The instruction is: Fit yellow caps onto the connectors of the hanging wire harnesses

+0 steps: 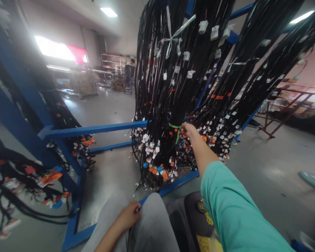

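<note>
Thick bundles of black cables (160, 94) hang in front of me, with white, orange and blue connectors at their lower ends. A green tie (175, 126) circles the central bundle low down, one end dangling. My right hand (188, 130) reaches to the right side of that bundle beside the tie, its fingers closed; what they grip is hidden. Between my grey-clad knees my left hand (130, 215) rests with curled fingers near a blue frame bar; whether it holds anything is too small to tell. Higher up, a white tie (170, 39) is knotted around the cables.
A blue metal frame (99, 130) runs across and below the bundles. More cables (28, 175) hang at the left. A dark bag with yellow print (199, 217) lies by my right knee. Shelves (115, 60) and a person (132, 62) are far back; a red rack (283, 115) stands right.
</note>
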### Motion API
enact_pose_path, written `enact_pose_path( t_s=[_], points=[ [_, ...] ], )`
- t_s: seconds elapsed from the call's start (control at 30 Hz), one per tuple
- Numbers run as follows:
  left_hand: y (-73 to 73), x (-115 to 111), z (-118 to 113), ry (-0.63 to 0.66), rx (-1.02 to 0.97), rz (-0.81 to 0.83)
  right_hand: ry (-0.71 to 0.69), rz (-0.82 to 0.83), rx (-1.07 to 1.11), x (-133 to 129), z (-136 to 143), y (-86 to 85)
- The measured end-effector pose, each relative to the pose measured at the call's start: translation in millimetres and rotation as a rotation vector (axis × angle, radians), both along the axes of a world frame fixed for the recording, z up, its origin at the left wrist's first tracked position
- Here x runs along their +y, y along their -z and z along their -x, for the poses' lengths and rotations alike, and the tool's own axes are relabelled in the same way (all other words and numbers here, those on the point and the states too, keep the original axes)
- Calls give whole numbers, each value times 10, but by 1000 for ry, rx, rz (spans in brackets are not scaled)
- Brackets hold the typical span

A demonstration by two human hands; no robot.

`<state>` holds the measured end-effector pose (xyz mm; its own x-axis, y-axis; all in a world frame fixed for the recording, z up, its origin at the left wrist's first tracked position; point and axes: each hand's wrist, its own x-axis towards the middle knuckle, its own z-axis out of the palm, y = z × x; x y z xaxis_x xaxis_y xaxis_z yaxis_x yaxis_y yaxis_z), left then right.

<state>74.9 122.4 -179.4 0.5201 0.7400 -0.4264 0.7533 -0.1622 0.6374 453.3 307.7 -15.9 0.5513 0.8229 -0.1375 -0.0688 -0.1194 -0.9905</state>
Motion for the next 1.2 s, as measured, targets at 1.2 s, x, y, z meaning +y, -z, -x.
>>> enact_pose_path(
  t_s=[1.2],
  points=[
    [52, -90, 68, 4, -5, 1, -547, -680, 393, -1646, 505, 439]
  ],
)
